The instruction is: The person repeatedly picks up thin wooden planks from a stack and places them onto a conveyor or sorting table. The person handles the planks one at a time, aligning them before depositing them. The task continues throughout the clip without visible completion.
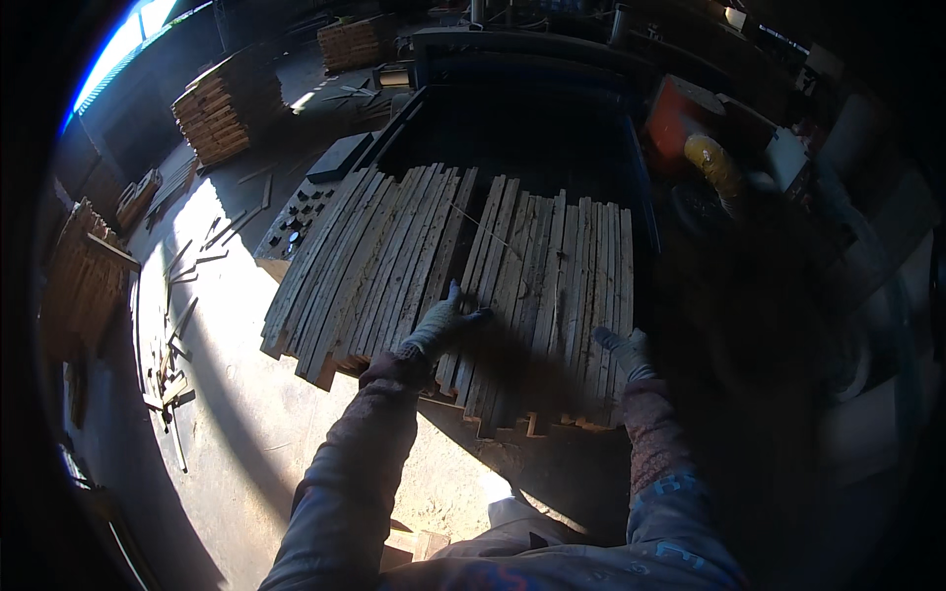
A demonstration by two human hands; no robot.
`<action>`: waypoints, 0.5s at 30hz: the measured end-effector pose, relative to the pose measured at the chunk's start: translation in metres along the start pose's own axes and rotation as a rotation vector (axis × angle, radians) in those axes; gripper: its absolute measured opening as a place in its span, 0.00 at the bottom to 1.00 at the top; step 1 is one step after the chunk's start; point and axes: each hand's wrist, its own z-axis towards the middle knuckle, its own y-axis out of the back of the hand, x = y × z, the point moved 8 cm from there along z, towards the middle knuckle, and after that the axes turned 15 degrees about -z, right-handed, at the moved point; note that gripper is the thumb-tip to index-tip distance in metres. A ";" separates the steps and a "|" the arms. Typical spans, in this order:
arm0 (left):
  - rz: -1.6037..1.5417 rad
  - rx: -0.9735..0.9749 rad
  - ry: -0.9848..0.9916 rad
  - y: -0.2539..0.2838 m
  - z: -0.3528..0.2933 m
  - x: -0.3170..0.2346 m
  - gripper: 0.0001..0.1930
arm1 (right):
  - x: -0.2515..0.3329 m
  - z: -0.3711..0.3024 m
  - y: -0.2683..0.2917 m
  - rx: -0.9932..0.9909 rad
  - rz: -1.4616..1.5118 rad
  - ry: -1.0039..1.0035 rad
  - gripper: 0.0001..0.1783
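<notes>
Long, narrow wooden slats (365, 256) lie side by side in a wide layer before me, their near ends uneven. A dark gap splits them into a left group and a right group (532, 266). My left hand (440, 321), in a pale knit glove, rests at the near end of that gap, thumb and a finger stretched apart. At the right edge of the right group is my right hand (629, 353), gloved too. Its thumb points left over the slats, apart from the other fingers, which are partly hidden. Neither hand is closed around a slat.
A dark machine bed (512, 128) extends beyond the slats. Stacked timber (212, 113) stands far left, with another wood stack (84, 281) nearer. Offcuts (172, 384) litter the sunlit floor. At right are a red box-shaped unit (680, 118) and a yellow hose (714, 167).
</notes>
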 end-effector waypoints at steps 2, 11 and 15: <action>0.485 -0.284 -0.194 0.020 -0.047 -0.016 0.48 | 0.041 -0.014 -0.036 0.003 -0.188 0.066 0.44; 0.108 -0.243 0.007 -0.029 -0.330 0.095 0.37 | 0.112 0.011 -0.084 0.016 -0.505 0.479 0.32; 0.104 -0.832 0.442 -0.030 -0.576 0.274 0.38 | 0.239 -0.146 -0.169 -0.024 -0.267 0.876 0.41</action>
